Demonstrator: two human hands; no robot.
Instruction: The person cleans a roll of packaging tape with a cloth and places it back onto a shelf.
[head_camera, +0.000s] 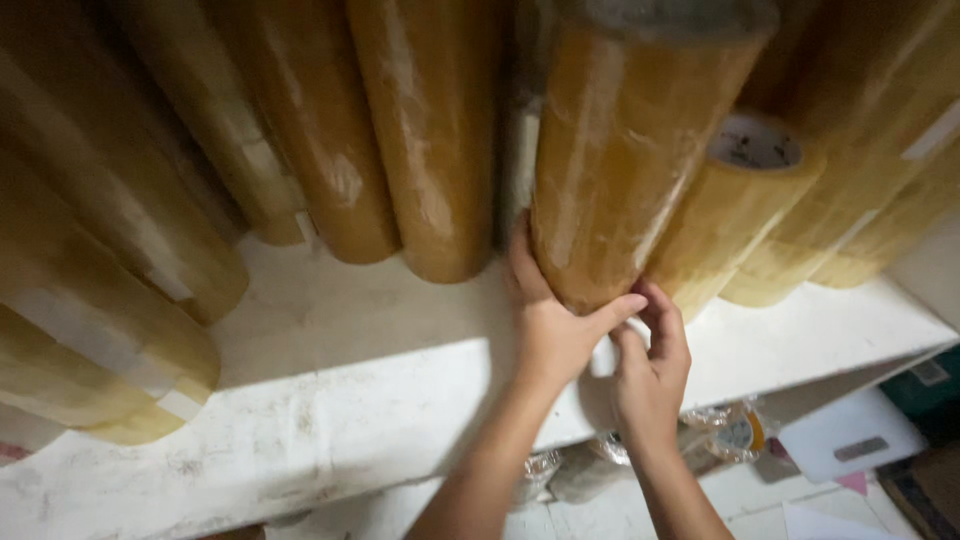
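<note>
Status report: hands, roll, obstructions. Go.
Left hand and right hand grip base of tall tape roll on white shelf. Neighbouring rolls crowd both sides.

Clear plastic-wrapped packages (725, 432) lie below the white shelf, near right, one showing a round yellow and white label. A flat white package (850, 436) with a small grey label lies further right.

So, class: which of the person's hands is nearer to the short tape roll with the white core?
Right. The right hand reaches up just below the short tape roll, fingertips almost at its base. The left hand is farther left, cupping the tall roll.
</note>
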